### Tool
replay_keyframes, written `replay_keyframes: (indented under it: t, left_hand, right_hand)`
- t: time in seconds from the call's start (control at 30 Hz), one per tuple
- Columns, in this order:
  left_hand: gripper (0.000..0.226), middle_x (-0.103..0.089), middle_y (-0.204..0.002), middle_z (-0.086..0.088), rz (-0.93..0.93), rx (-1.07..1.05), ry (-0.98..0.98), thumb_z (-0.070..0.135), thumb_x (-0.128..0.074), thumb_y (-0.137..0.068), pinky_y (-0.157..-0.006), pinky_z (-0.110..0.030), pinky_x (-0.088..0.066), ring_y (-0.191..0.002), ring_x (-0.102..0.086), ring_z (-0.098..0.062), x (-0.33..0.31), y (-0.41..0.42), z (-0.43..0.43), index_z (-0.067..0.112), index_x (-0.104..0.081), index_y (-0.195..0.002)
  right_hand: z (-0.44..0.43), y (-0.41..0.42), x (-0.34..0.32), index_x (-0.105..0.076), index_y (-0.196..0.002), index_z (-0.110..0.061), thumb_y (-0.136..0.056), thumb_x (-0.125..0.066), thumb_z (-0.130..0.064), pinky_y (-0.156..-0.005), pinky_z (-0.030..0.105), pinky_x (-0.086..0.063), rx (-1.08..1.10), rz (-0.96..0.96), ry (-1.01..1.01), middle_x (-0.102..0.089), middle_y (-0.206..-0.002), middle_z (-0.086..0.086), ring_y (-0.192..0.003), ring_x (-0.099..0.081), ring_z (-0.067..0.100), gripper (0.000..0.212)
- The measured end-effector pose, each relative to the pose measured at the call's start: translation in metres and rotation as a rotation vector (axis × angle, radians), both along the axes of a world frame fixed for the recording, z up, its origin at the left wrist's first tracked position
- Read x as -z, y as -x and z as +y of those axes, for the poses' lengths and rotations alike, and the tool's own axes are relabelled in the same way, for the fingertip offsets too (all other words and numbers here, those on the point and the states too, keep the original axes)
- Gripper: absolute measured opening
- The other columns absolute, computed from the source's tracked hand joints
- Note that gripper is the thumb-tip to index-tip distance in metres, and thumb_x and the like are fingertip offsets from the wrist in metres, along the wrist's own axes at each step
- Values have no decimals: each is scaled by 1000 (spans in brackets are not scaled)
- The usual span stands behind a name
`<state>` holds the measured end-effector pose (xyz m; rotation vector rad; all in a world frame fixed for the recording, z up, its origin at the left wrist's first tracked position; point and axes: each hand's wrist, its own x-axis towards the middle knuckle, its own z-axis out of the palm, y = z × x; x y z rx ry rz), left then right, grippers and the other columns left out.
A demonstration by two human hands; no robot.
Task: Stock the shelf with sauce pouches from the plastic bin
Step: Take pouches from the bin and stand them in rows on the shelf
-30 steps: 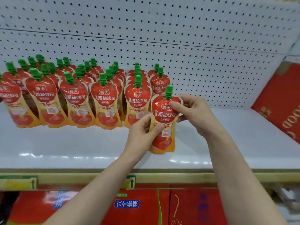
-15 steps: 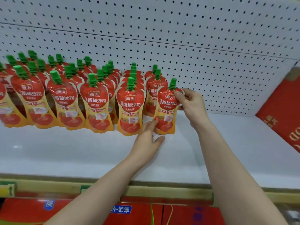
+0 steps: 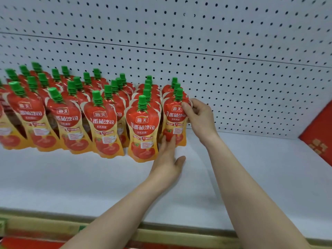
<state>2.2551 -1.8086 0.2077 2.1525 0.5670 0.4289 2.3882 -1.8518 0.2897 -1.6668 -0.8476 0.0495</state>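
- The sauce pouch (image 3: 174, 117) stands upright on the white shelf (image 3: 251, 169), at the front of the rightmost column of stock and near the back panel.
- Its green cap (image 3: 179, 94) points up and its printed face is turned to the near side.
- The right hand (image 3: 199, 119) pinches the pouch's upper right edge. The thumb lies on the front just below the cap, and the curled fingers wrap behind the rim.
- The left hand (image 3: 168, 159) reaches in from below with its fingers (image 3: 170, 141) held straight and close together.
- The tips of those fingers press against the lower front of the pouch, over the printed tomato. The thumb is spread out to the right, above the bare shelf.
- Just left of this pouch stands the neighbouring front pouch (image 3: 142, 130), a little nearer. The side of the left hand lies against its lower right edge.
- The other pouches (image 3: 71, 112) fill the left part of the shelf in several columns running front to back, all with caps up.
- A white pegboard (image 3: 224, 65) forms the back wall behind the stock.
- A red carton (image 3: 319, 135) stands at the far right end of the shelf, well apart from the hands.
- A yellowish price rail (image 3: 170, 233) runs along the shelf's near edge, under both forearms.
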Motion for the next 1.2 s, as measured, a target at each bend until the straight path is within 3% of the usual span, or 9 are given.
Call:
replay_keyframes:
  t: [0.13, 0.33, 0.5, 0.6, 0.87, 0.97, 1.07, 1.1, 1.2]
  left_hand:
    - [74, 3, -163, 7, -30, 0, 38, 30, -55, -95, -115, -44, -31, -148, -19, -23, 0, 2, 2, 32, -9, -154]
    - [59, -38, -151, -1, -181, 42, 73, 20, -58, -93, -110, -43, -39, -137, -40, -19, -10, 14, 0, 25, -35, -147]
    - [43, -51, -136, 2, -321, 169, 202, 11, -57, -93, -85, -9, -44, -113, -55, -8, -24, 47, -23, 22, -49, -134]
    - [34, -56, -129, 3, -386, 303, 293, 9, -56, -93, -84, -11, -48, -108, -61, -5, -23, 74, -47, 26, -56, -123]
    - [23, -67, -105, -3, -437, 600, 235, 3, -54, -94, -88, -22, -50, -99, -66, -11, 17, 124, -122, 20, -64, -105]
    - [25, -66, -103, -2, -332, 734, 200, -1, -53, -93, -88, -24, -50, -98, -65, -13, 64, 126, -160, 16, -66, -107]
    - [29, -66, -104, 3, -145, 840, 211, 0, -55, -93, -88, -22, -50, -99, -65, -8, 129, 117, -204, 23, -65, -107]
    - [31, -66, -105, 5, -71, 879, 226, 1, -55, -93, -87, -19, -49, -99, -64, -5, 153, 114, -219, 27, -64, -107]
    - [32, -63, -109, 7, 133, 1009, 201, 14, -53, -88, -84, -13, -47, -98, -62, 2, 225, 97, -265, 37, -59, -109]
  right_hand:
    - [-6, 0, 1, -64, -98, -21, -97, -59, -22, -67, 18, -50, -29, -21, 37, -71, -89, -9, -80, -66, 2, 6]
    - [-53, 19, 8, -66, -106, -22, -95, -61, -26, -75, 9, -44, 148, -110, 142, -69, -95, -14, -91, -63, -2, 14]
    - [-130, 83, 22, -69, -95, -22, -96, -58, -25, -69, 13, -44, 348, -181, 240, -70, -94, -15, -86, -60, -4, 11]
    - [-185, 139, 39, -69, -96, -21, -96, -60, -21, -65, 8, -38, 480, -194, 267, -70, -91, -14, -82, -58, -5, 9]
    - [-347, 293, 165, -69, -98, -31, -98, -58, -23, -80, 22, -50, 935, 206, 263, -71, -98, -17, -92, -66, 4, 13]
    - [-382, 331, 231, -66, -95, -30, -97, -58, -13, -73, 11, -46, 1077, 415, 271, -69, -90, -23, -84, -64, 1, 19]
    - [-403, 344, 303, -66, -105, -14, -95, -58, -6, -61, 5, -45, 1166, 686, 240, -67, -86, -9, -70, -64, -3, 15]
    - [-408, 345, 327, -65, -110, -11, -95, -59, -6, -64, 6, -46, 1177, 762, 257, -67, -88, -5, -75, -66, -1, 17]
    - [-424, 328, 398, -59, -124, -11, -94, -61, -15, -85, 32, -51, 1220, 935, 331, -67, -107, 9, -102, -65, 29, 30]
